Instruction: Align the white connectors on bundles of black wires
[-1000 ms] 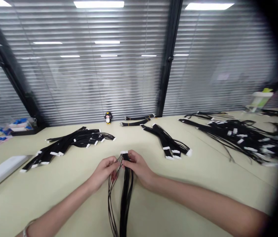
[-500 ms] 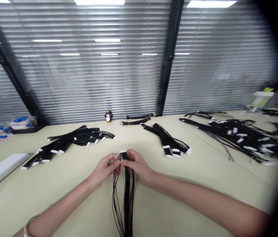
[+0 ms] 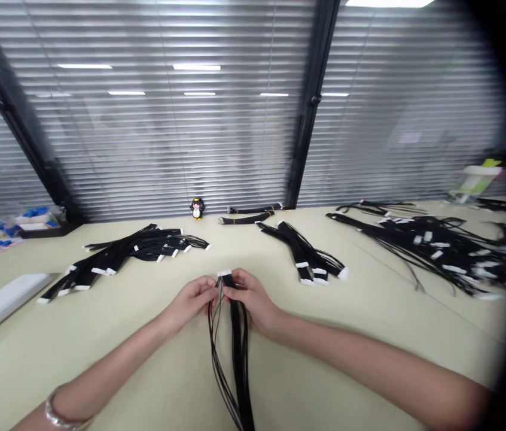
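A black wire harness was held up in two hands, on the wearer's side of the penguin figurine.
The left hand pinched loose strands and the right hand pinched the thicker bundle, both near the white connector. On the desk, a fanned harness pile lay left of the figurine; right of it lay tied cable bundles, then a crossed harness bunch, and farthest a large harness heap.

Silvery rounded bracelet around left forearm; left hand, right hand bare.
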